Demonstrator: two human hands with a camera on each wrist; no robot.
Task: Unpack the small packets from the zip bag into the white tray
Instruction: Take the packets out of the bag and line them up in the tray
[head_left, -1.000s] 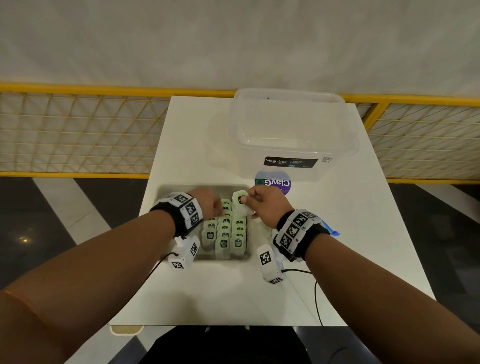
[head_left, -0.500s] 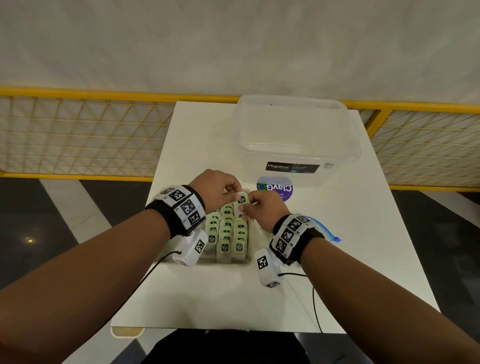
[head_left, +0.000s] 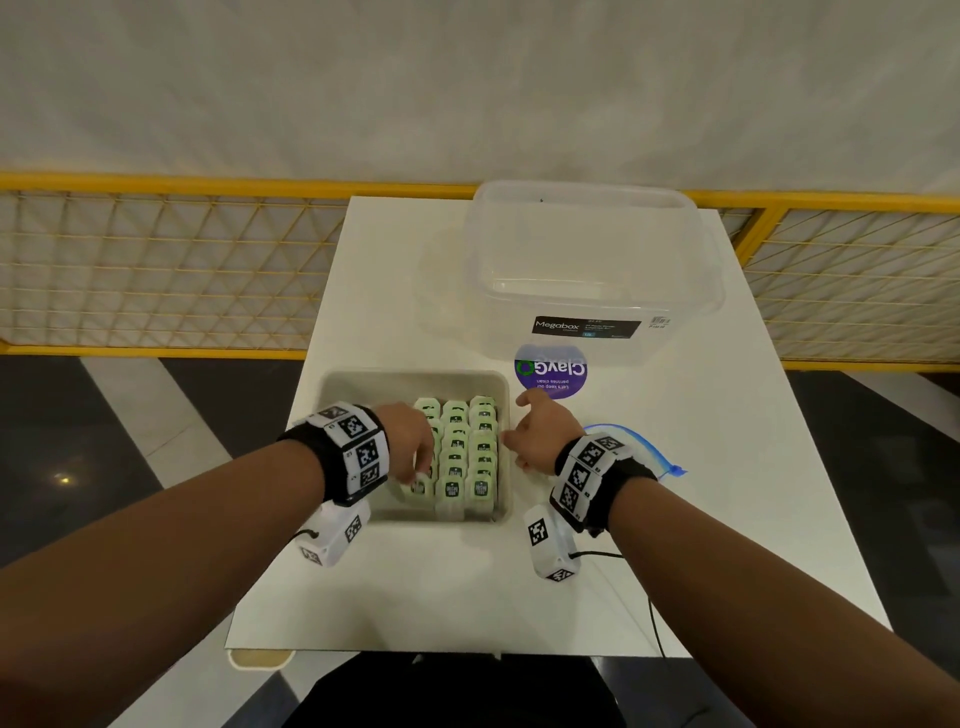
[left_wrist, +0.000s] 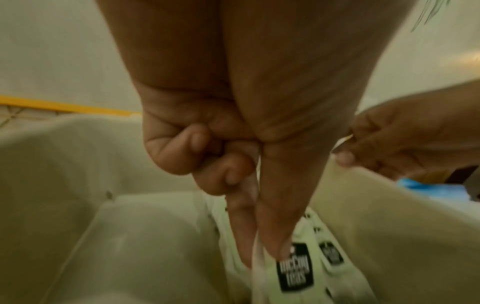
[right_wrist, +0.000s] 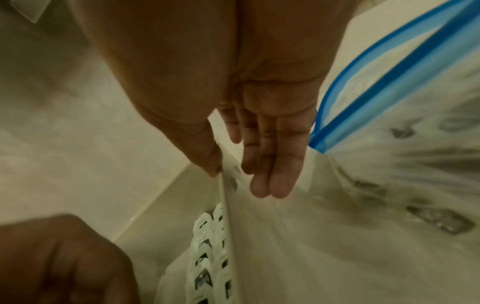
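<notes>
1. Head view: my left hand (head_left: 410, 447) is down inside the white tray (head_left: 332, 395), at the near end of the leftmost row of small packets (head_left: 457, 452). Three rows run away from me, long axis near to far. My right hand (head_left: 540, 436) sits just outside the tray's right wall, and the zip bag (head_left: 639, 452) lies beside that wrist. So the right hand is the nearer one for fetching more packets, I'd say.

2. Left wrist view: thumb and fingertips (left_wrist: 246, 242) pinch one packet (left_wrist: 259, 267) by its top edge, pointing straight down, the other fingers curled up. It's going in edge-on beside the labelled packets.

3. Right wrist view: fingers (right_wrist: 272, 164) straight and together, holding nothing, thumb at the tray's rim (right_wrist: 228, 205). The bag's blue zip strip (right_wrist: 363, 82) sits just to the right; dark, blurry shapes show through the plastic. Packets, possibly, but I can't tell.
</notes>
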